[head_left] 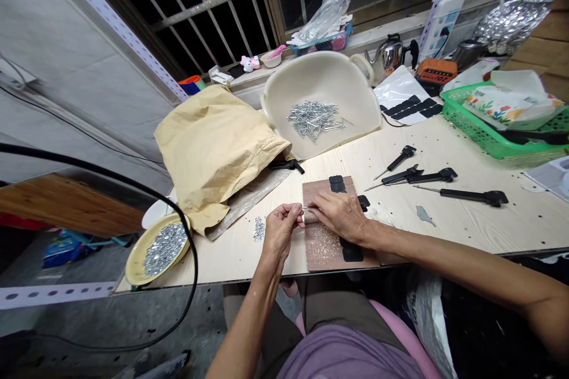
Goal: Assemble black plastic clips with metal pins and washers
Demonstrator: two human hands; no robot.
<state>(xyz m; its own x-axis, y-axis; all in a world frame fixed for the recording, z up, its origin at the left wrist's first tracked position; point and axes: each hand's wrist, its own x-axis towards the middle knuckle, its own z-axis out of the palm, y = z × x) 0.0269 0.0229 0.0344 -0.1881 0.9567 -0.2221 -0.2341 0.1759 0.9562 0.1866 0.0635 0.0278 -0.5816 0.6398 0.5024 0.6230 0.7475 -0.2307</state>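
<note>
My left hand is closed in a pinch at the left edge of a brown board on the table. My right hand lies over the board, fingers curled, meeting the left hand's fingertips. A thin metal pin shows between the two hands, held at their fingertips. Small black plastic pieces sit on the board's far end, and another black piece lies under my right wrist. A little heap of small metal parts rests on the table just left of my left hand.
A cream basin with metal pins stands behind. A tan paper sack lies left. A yellow dish of small metal parts sits at the table's left corner. Black-handled pin tools lie right, near a green basket.
</note>
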